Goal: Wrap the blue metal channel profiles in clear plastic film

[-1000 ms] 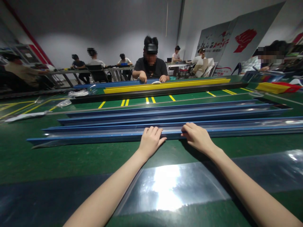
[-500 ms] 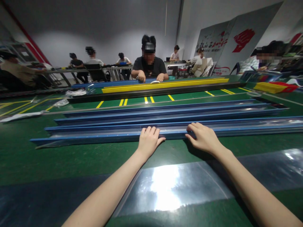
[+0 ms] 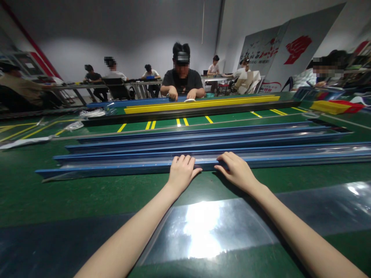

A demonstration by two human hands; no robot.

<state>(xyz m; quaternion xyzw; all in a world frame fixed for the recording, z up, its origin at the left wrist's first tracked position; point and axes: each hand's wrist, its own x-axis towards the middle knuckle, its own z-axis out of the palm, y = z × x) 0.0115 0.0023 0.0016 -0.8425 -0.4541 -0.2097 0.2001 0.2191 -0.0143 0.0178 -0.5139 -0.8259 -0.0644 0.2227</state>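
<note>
A long blue U-shaped channel profile (image 3: 116, 169) lies across the green tabletop before me. My left hand (image 3: 182, 173) is closed over its near wall, fingers inside the channel and thumb along the outer side. To the right, my right hand (image 3: 237, 170) curls over the same wall, fingertips inside and thumb in front. A small gap separates the two hands. Under my forearms a flat, shiny clear plastic strip (image 3: 240, 227) stretches across the table. More blue channel profiles (image 3: 145, 145) lie just behind the one I hold.
Farther back are a black profile (image 3: 174, 114) and a yellow profile (image 3: 203, 105). A person (image 3: 182, 83) works opposite with both hands at a blue profile. Crumpled clear plastic (image 3: 92, 112) lies at the left, yellow and red pieces (image 3: 333, 107) at the right.
My right hand has slid left along the channel's near wall, closer to my left hand. The left hand stays in place, and the profile shows hardly any movement.
</note>
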